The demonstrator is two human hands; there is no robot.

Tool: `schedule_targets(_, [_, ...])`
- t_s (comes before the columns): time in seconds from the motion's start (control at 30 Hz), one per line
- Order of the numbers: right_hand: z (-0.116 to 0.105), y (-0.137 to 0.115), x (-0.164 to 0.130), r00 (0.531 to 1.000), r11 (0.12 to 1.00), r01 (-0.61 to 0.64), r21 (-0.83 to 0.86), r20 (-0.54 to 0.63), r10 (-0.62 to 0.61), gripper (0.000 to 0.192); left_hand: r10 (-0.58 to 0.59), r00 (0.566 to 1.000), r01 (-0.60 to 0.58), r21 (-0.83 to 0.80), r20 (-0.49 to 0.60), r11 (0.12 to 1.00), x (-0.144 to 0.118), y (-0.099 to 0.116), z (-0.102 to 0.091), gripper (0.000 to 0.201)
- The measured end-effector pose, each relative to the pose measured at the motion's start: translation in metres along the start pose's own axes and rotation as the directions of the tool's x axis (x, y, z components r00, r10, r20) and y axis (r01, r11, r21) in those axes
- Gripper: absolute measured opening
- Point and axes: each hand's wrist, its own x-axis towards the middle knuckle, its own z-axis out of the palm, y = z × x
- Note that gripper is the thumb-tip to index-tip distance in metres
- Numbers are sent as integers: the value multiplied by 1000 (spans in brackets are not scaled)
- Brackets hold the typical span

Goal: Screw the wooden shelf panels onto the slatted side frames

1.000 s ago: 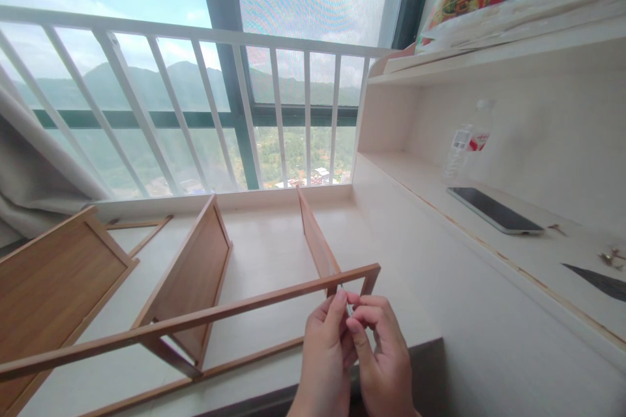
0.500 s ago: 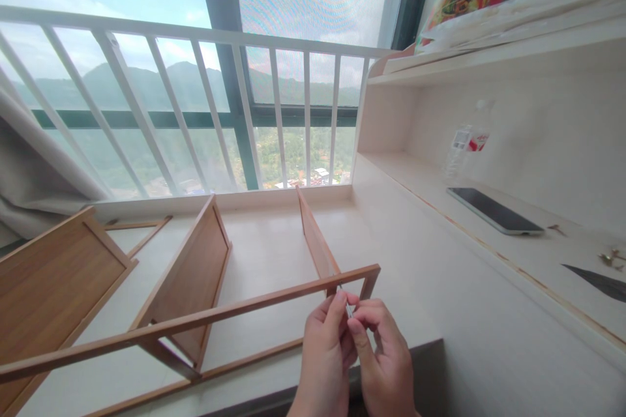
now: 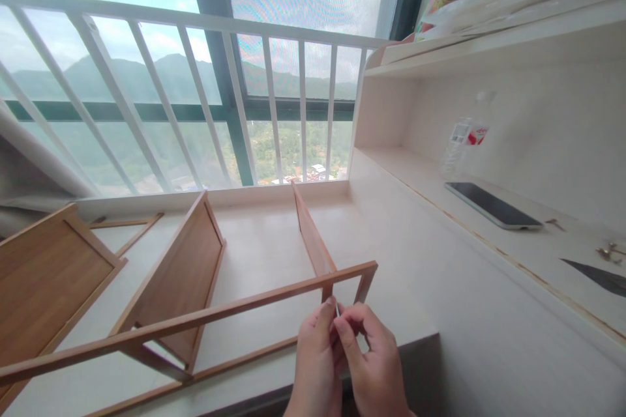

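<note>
A thin, pale metal pin (image 3: 337,308) — too small to identify further — is pinched between the fingertips of the left hand (image 3: 317,365) and the right hand (image 3: 374,368), both grips closed tight on it. It is held just below the smooth front rail of a bamboo shelf frame (image 3: 235,307), near the rail's right end. The frame — slim square bars and flat grained panels — is laid on its side on the pale, matte table (image 3: 440,287). A glossy dark phone (image 3: 493,206) is seen on the raised ledge, well apart.
</note>
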Motion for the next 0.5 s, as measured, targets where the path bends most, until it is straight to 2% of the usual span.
schedule_targets(0.13, [-8, 2, 5, 983, 984, 179, -27, -25, -180, 15, 12, 998, -14, 16, 69, 1000, -10, 12, 11, 48])
schedule_targets(0.2, [-10, 2, 8, 973, 973, 227, -38, -25, -228, 12, 9, 995, -13, 40, 102, 999, -9, 14, 12, 50])
schedule_targets(0.33, [-7, 2, 10, 985, 983, 172, -59, 5, -172, 18, -38, 997, 36, 36, 74, 999, -3, 10, 6, 54])
schedule_targets(0.4, [-5, 2, 7, 986, 985, 164, -54, 9, -164, 20, -27, 998, 24, 46, 58, 999, -2, 8, 4, 54])
schedule_targets(0.5, [-4, 4, 1, 983, 983, 179, -30, -34, -180, 18, 12, 994, -18, 48, 111, 999, -5, 7, 6, 53])
